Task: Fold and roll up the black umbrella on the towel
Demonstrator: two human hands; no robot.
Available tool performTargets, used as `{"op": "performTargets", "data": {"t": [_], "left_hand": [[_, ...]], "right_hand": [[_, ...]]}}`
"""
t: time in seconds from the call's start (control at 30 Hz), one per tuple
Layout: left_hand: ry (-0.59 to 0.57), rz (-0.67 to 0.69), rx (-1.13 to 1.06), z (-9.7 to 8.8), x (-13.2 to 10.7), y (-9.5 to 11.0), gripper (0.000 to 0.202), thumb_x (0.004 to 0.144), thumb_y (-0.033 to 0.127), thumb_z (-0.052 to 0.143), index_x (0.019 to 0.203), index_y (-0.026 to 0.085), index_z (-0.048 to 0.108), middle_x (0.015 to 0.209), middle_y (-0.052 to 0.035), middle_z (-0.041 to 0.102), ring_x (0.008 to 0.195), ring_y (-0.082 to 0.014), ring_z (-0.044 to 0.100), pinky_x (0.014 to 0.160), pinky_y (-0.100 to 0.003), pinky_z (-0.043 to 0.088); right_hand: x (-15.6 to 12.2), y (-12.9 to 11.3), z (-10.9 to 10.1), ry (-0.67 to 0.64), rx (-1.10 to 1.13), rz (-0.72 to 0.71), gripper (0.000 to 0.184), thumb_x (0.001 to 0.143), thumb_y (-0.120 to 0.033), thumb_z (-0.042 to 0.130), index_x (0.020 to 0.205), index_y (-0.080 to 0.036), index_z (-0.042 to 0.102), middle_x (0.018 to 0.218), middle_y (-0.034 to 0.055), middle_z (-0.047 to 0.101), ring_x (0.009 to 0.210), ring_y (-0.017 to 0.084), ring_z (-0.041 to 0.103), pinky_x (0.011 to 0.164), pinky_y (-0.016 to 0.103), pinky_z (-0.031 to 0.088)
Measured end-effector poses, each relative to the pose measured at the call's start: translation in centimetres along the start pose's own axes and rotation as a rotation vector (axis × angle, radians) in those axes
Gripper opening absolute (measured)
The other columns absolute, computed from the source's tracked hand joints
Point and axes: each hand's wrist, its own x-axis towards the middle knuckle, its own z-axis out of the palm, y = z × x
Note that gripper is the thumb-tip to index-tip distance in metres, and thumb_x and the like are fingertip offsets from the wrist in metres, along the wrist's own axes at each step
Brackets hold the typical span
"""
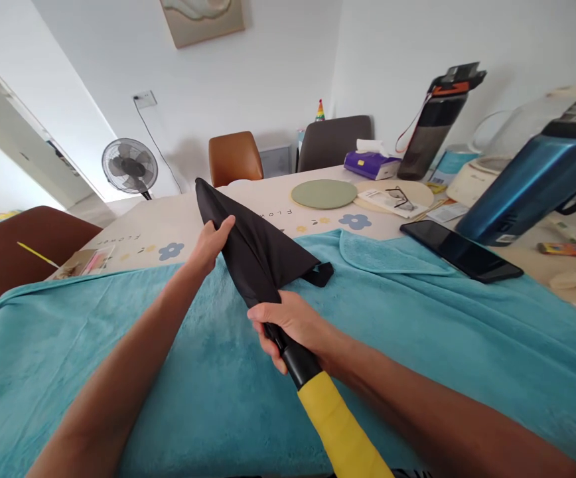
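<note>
A black folded umbrella (pixel 253 239) with a yellow-wrapped handle slants across the middle of the head view, its tip pointing away to the upper left. My left hand (pixel 213 244) is closed around the loose canopy near the far end, thumb on top. Lower down, my right hand (pixel 292 325) grips the umbrella where the canopy meets the shaft, just above the black collar and the handle. A flap of canopy with a dark strap end sticks out to the right. Beneath lies a turquoise towel-like cloth (pixel 208 398) spread over the table.
At right, a black phone (pixel 460 249) lies by the cloth, beside a blue bottle (pixel 531 179). A dark bottle (pixel 432 123), purple tissue box (pixel 371 164) and green round mat (pixel 324 194) stand further back. Chairs and a fan (pixel 129 166) are beyond the table.
</note>
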Motion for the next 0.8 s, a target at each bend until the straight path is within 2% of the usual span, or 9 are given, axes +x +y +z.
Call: {"op": "performTargets", "data": {"t": [0.1, 0.2, 0.33, 0.47, 0.57, 0.63, 0.73, 0.8], "left_hand": [[0.050, -0.132, -0.295, 0.5, -0.3, -0.2, 0.027, 0.067, 0.032, 0.067, 0.085, 0.013, 0.060, 0.077, -0.0054, 0.065, 0.072, -0.0169, 0.061, 0.070, -0.029, 0.053], [0.070, -0.284, -0.542, -0.1, -0.2, 0.0, 0.016, 0.066, 0.021, 0.063, 0.081, 0.014, 0.061, 0.073, -0.0044, 0.066, 0.067, -0.0168, 0.063, 0.068, -0.029, 0.055], [-0.002, -0.391, -0.740, -1.0, -0.3, 1.0, 0.015, 0.069, 0.022, 0.058, 0.081, 0.015, 0.062, 0.070, -0.0031, 0.067, 0.065, -0.0178, 0.063, 0.066, -0.031, 0.057], [-0.019, -0.433, -0.828, -1.1, -0.9, 1.5, 0.019, 0.069, 0.025, 0.058, 0.084, 0.015, 0.064, 0.067, -0.0028, 0.067, 0.059, -0.0179, 0.063, 0.063, -0.031, 0.057], [-0.033, -0.479, -0.858, -0.7, -1.2, 1.2, 0.021, 0.070, 0.026, 0.057, 0.086, 0.014, 0.064, 0.065, -0.0040, 0.067, 0.058, -0.0186, 0.063, 0.062, -0.031, 0.057], [-0.040, -0.514, -0.881, -0.3, -1.2, 0.7, 0.021, 0.070, 0.024, 0.056, 0.086, 0.013, 0.064, 0.063, -0.0047, 0.067, 0.057, -0.0193, 0.063, 0.061, -0.031, 0.057], [-0.060, -0.560, -0.910, 0.3, -1.2, -0.1, 0.022, 0.069, 0.021, 0.055, 0.087, 0.012, 0.063, 0.061, -0.0055, 0.066, 0.055, -0.0204, 0.063, 0.058, -0.031, 0.057], [-0.092, -0.613, -0.944, 0.5, -1.2, -0.7, 0.022, 0.069, 0.020, 0.055, 0.087, 0.011, 0.063, 0.061, -0.0057, 0.067, 0.052, -0.0201, 0.063, 0.056, -0.030, 0.056]], "right_hand": [[0.1, 0.3, 0.2, 0.000, -0.056, 0.029, 0.016, 0.074, -0.028, 0.055, 0.066, -0.019, 0.044, 0.039, -0.0043, 0.048, 0.029, 0.010, 0.041, 0.029, 0.021, 0.038], [-0.1, 0.4, 0.4, 0.008, -0.129, 0.054, 0.017, 0.072, -0.029, 0.056, 0.069, -0.020, 0.042, 0.039, -0.0053, 0.047, 0.028, 0.010, 0.041, 0.028, 0.021, 0.037], [-0.4, 0.3, 1.1, 0.024, -0.152, 0.034, 0.020, 0.071, -0.026, 0.058, 0.074, -0.021, 0.040, 0.040, -0.0084, 0.046, 0.028, 0.010, 0.041, 0.028, 0.021, 0.038], [-0.2, 0.6, 1.7, -0.005, -0.035, 0.055, 0.024, 0.068, -0.025, 0.063, 0.079, -0.020, 0.042, 0.052, -0.0065, 0.052, 0.035, 0.012, 0.049, 0.031, 0.024, 0.043], [0.4, 1.2, 1.3, -0.125, 0.085, 0.103, 0.023, 0.070, -0.030, 0.062, 0.084, -0.016, 0.049, 0.066, 0.0004, 0.061, 0.045, 0.015, 0.057, 0.040, 0.031, 0.050], [0.8, 1.5, 0.9, -0.182, 0.159, 0.126, 0.028, 0.074, -0.036, 0.059, 0.089, -0.013, 0.055, 0.074, 0.0058, 0.065, 0.053, 0.018, 0.063, 0.052, 0.034, 0.053], [1.5, 1.8, 0.6, -0.185, 0.273, 0.117, 0.037, 0.078, -0.042, 0.056, 0.096, -0.010, 0.059, 0.087, 0.0125, 0.069, 0.074, 0.022, 0.068, 0.074, 0.035, 0.052], [1.9, 2.0, 0.8, -0.162, 0.319, 0.121, 0.037, 0.078, -0.042, 0.057, 0.098, -0.011, 0.060, 0.095, 0.0132, 0.069, 0.081, 0.022, 0.068, 0.076, 0.035, 0.051]]}}
